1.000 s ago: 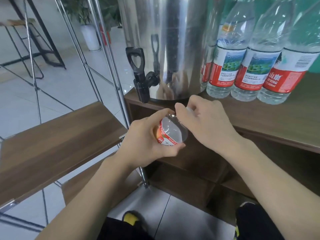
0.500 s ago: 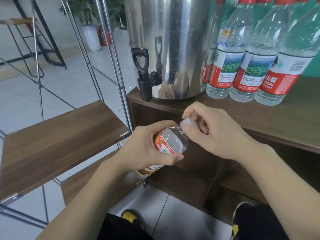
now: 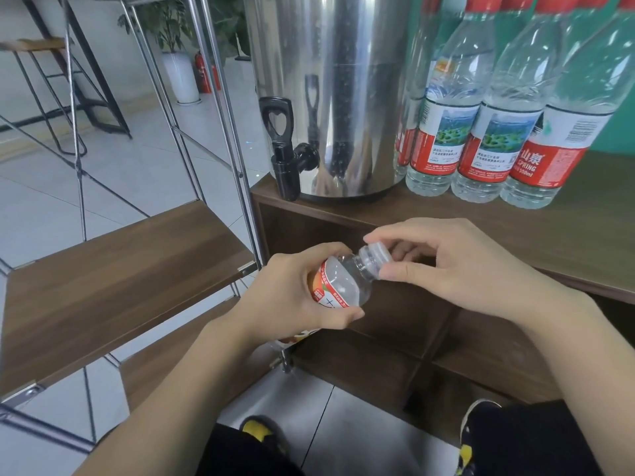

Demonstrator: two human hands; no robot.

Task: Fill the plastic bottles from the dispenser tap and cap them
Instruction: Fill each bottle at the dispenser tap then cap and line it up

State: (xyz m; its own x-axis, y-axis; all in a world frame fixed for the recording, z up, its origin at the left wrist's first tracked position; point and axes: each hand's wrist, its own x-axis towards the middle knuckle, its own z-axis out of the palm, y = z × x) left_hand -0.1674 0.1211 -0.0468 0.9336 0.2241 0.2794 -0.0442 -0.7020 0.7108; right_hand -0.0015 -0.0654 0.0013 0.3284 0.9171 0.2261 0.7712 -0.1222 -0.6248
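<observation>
The small clear plastic bottle (image 3: 338, 286) is held tilted in the air in front of the worktop's edge, below and a little right of the tap, its neck pointing up and to the right. It has a rounded shoulder and an orange, red and white label around its body. On the neck sits a translucent ribbed cap (image 3: 376, 254). The left hand (image 3: 299, 297) wraps its curled fingers and thumb round the labelled body, a full grip. The right hand (image 3: 446, 266) pinches the cap between thumb and forefinger, a narrow grip, the other fingers loosely bent behind.

Above, a cylindrical dispenser (image 3: 330, 91) of polished steel stands on the dark wood-grain worktop (image 3: 567, 235), its black plastic tap (image 3: 285, 156) with a looped lever jutting over the front edge. Just right of it stands a cluster of tall clear bottles (image 3: 488, 132) with red caps and red-and-white labels, touching one another. Under the worktop are open square compartments. To the left a chrome wire rack carries a brown wood-grain shelf (image 3: 120, 280), over a pale tiled floor (image 3: 51, 207).
</observation>
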